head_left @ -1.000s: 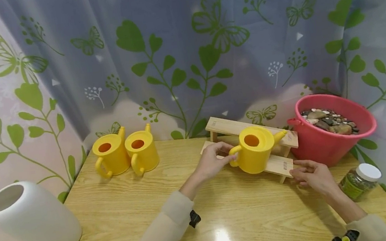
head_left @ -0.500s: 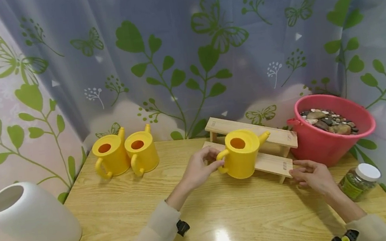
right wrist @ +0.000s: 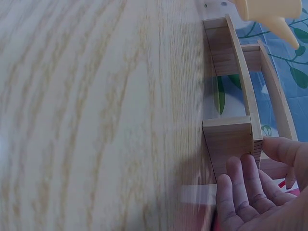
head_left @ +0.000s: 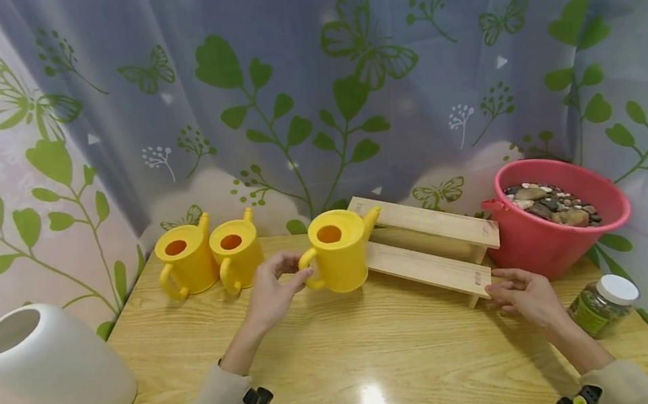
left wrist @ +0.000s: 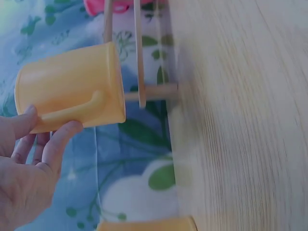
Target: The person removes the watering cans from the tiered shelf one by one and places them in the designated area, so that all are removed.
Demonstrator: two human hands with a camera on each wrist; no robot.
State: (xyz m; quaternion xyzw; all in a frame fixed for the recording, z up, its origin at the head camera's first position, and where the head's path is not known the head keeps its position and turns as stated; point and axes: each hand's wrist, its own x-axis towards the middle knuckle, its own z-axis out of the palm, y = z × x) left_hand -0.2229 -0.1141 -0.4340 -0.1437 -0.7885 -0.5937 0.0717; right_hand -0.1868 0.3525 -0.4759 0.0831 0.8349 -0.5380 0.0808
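Note:
A yellow watering can hangs over the table beside the left end of a two-step wooden stand. My left hand pinches its handle between thumb and fingers, and the spout points right. In the left wrist view the can's body is clear of the table surface. At the stand's right end, my right hand holds the lower step. The right wrist view has the thumb on top of the board and the fingertips below, against the end leg.
Two yellow watering cans, one beside another, stand at the back left. A white vase is at the left. A red bucket of stones and a white-lidded jar stand at the right. A patterned curtain hangs behind the table.
My left hand has carried the watering can left, from in front of the stand to past its left end. My right hand has stayed at the stand's right end.

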